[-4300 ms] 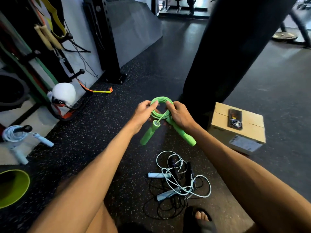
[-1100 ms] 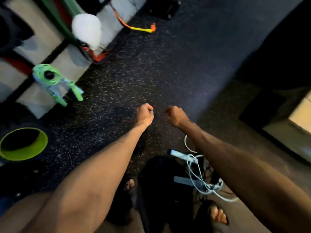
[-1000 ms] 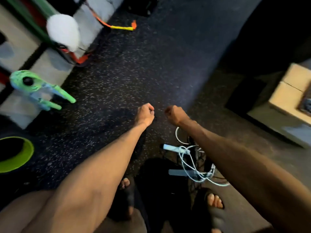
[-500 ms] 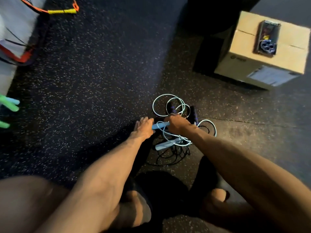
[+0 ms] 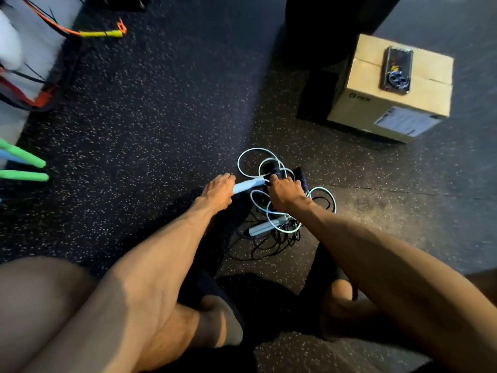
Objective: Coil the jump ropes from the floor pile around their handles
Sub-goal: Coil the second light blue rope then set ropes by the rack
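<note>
A tangle of jump ropes lies on the dark floor before my feet. My left hand point(image 5: 217, 189) grips one end of a light blue handle point(image 5: 248, 184). At the handle's other end, my right hand point(image 5: 286, 196) presses into the pile with its fingers curled on the pale blue cord point(image 5: 251, 157). The second light blue handle point(image 5: 265, 228) lies below my right wrist. Two black handles with purple bands point(image 5: 299, 174) poke out past my right fingers, and their thin black cord point(image 5: 258, 247) is mixed into the heap.
A cardboard box point(image 5: 387, 109) with a phone point(image 5: 396, 71) on top stands at the right. A black punching bag point(image 5: 328, 28) stands behind it. Green rope handles point(image 5: 24, 168) lie at the far left. A yellow and orange band handle point(image 5: 100, 33) lies at the back left.
The green rope has left my hands and lies at the left. Both hands came down as empty fists onto the pile. My left hand has closed on the light blue handle.
</note>
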`<act>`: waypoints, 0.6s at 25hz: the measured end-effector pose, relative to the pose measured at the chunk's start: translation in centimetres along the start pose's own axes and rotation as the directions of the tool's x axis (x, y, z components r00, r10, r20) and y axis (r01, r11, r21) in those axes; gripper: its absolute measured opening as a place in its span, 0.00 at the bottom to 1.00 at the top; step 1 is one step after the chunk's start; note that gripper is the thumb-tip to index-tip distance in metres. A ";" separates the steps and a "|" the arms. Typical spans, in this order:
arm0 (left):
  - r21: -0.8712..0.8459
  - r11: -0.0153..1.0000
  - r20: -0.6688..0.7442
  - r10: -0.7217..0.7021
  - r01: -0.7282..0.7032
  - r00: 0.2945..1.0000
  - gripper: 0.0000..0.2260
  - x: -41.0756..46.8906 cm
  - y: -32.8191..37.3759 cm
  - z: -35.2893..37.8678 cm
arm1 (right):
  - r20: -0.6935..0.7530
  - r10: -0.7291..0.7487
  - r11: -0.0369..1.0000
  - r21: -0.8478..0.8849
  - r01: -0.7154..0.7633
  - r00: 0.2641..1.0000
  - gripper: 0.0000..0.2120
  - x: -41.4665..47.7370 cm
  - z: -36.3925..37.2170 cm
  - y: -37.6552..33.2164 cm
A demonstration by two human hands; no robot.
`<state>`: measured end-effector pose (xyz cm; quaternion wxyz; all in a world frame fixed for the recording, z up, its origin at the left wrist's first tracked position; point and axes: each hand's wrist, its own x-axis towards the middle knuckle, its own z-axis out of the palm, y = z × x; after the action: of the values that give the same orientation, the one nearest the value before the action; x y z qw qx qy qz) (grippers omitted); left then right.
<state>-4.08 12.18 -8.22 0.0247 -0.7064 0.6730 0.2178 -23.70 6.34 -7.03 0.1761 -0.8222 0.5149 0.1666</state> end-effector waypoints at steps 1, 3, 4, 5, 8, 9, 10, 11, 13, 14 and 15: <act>-0.003 1.000 -0.040 0.028 -0.028 0.999 0.11 0.0 -0.4 -1.7 | -0.023 0.028 0.998 0.057 -0.027 0.999 0.16 -0.1 -0.7 -0.2; -0.017 0.996 -0.128 0.086 -0.089 0.988 0.10 0.0 -0.7 -5.3 | -0.045 0.104 0.976 0.197 -0.093 0.994 0.19 -0.2 -2.4 -0.5; -0.021 0.993 -0.170 0.112 -0.117 0.979 0.09 0.1 -0.7 -7.0 | -0.054 0.140 0.952 0.281 -0.120 0.989 0.22 -0.1 -3.2 -0.6; -0.019 0.989 -0.214 0.141 -0.148 0.967 0.09 0.2 -0.4 -8.8 | -0.081 0.168 0.924 0.360 -0.128 0.982 0.25 -0.3 -4.4 -0.6; 0.010 0.973 -0.304 0.224 -0.232 0.926 0.09 0.0 0.8 -13.3 | -0.298 0.168 0.857 0.515 0.010 0.940 0.31 -1.4 -8.4 -0.9; 0.020 0.969 -0.317 0.239 -0.245 0.918 0.09 -0.1 1.3 -14.4 | -0.356 0.181 0.813 0.578 0.064 0.917 0.30 -1.9 -9.9 -1.0; 0.026 0.967 -0.328 0.247 -0.253 0.912 0.09 -0.2 1.9 -15.4 | -0.392 0.190 0.757 0.642 0.119 0.900 0.26 -2.4 -11.5 -1.2; 0.022 0.967 -0.334 0.247 -0.254 0.910 0.10 -0.2 2.4 -16.2 | -0.401 0.188 0.707 0.689 0.160 0.897 0.22 -3.0 -13.3 -1.5; -0.010 0.966 -0.355 0.238 -0.259 0.904 0.11 -0.5 3.6 -17.9 | -0.424 0.186 0.617 0.753 0.230 0.886 0.21 -3.7 -16.3 -2.1; -0.027 0.964 -0.373 0.235 -0.264 0.898 0.11 -0.8 4.3 -18.8 | -0.429 0.199 0.555 0.790 0.259 0.881 0.21 -3.9 -17.8 -2.4; -0.039 0.963 -0.390 0.232 -0.268 0.891 0.11 -0.9 4.9 -19.8 | -0.409 0.217 0.475 0.838 0.270 0.886 0.19 -4.1 -19.5 -2.8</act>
<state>-3.35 6.09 11.21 -0.1673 -0.6430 0.7395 0.1081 -21.03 1.68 12.37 0.4467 -0.6361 0.5389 -0.3247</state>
